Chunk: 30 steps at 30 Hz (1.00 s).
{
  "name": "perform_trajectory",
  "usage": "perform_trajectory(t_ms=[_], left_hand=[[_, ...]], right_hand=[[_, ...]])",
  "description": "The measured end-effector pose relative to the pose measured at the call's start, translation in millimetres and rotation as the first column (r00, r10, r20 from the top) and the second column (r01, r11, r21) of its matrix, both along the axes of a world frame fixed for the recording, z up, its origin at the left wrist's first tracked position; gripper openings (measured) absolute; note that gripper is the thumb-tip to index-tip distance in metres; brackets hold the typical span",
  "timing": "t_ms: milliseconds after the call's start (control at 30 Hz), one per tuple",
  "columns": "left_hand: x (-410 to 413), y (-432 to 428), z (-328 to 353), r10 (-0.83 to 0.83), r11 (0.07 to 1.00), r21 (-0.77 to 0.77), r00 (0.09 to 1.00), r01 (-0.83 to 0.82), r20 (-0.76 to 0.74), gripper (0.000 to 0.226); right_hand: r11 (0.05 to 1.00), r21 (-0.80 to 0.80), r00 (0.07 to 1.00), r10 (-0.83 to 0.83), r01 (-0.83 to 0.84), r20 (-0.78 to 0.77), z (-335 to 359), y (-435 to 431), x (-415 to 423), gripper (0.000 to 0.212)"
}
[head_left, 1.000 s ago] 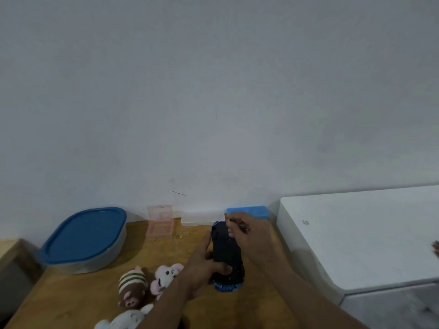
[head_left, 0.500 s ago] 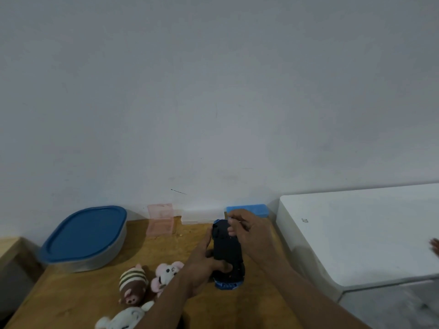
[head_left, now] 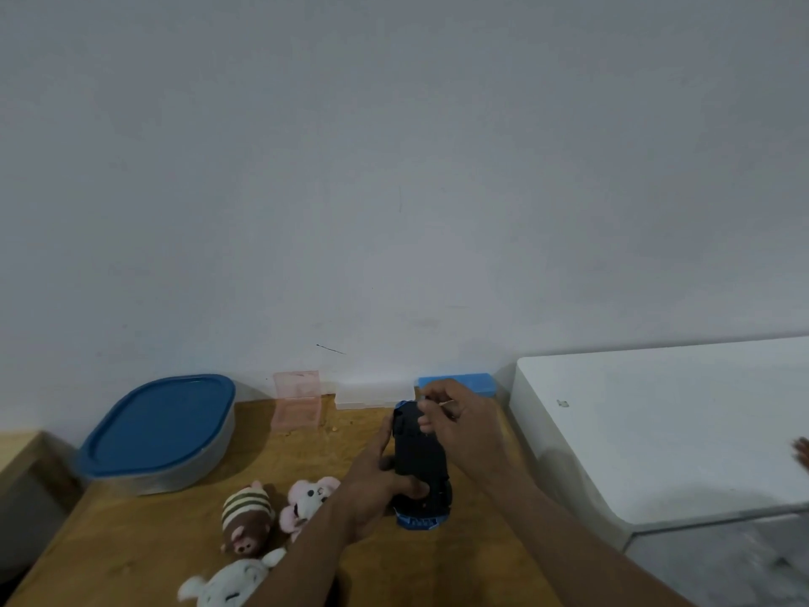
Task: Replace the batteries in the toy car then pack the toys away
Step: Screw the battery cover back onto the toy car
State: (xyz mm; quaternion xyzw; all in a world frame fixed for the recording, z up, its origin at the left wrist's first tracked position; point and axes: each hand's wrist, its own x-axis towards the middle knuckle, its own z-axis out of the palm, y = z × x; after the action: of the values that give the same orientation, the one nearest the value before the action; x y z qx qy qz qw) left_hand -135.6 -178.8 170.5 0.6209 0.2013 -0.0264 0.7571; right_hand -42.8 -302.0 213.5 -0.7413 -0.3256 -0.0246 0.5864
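L hand (head_left: 372,488) round toy car (head_left: 420,453), R hand (head_left: 462,424) curled atop, maybe w/ tool (head_left: 445,403)

On my remote feed, a person's two arms flank the toy car (head_left: 420,457). The left hand (head_left: 372,488), on the car's left side, and the right hand (head_left: 464,427), at the car's far end, are bare. So are both forearms, uncovered to the view's lower edge. A small dark spot on a right finger, just right of the car, is too blurred for me to identify.
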Motion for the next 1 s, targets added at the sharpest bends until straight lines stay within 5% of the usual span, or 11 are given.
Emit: perform_trajectory(t_ms=[233,1000], left_hand=[[-1.4,2.3,0.9,0.007,1.0,-0.006,1.0,-0.007,0.003,0.108],[1.0,-2.1,-0.2,-0.015,1.0,0.009,1.0,0.015,0.001,0.11]], right_hand=[[0.999,-0.032,0.993,-0.012,0.016,0.117,-2.9,0.7,0.1,0.012],[0.998,-0.061,0.999,0.013,-0.011,0.039,-2.1,-3.3,-1.4,0.013]])
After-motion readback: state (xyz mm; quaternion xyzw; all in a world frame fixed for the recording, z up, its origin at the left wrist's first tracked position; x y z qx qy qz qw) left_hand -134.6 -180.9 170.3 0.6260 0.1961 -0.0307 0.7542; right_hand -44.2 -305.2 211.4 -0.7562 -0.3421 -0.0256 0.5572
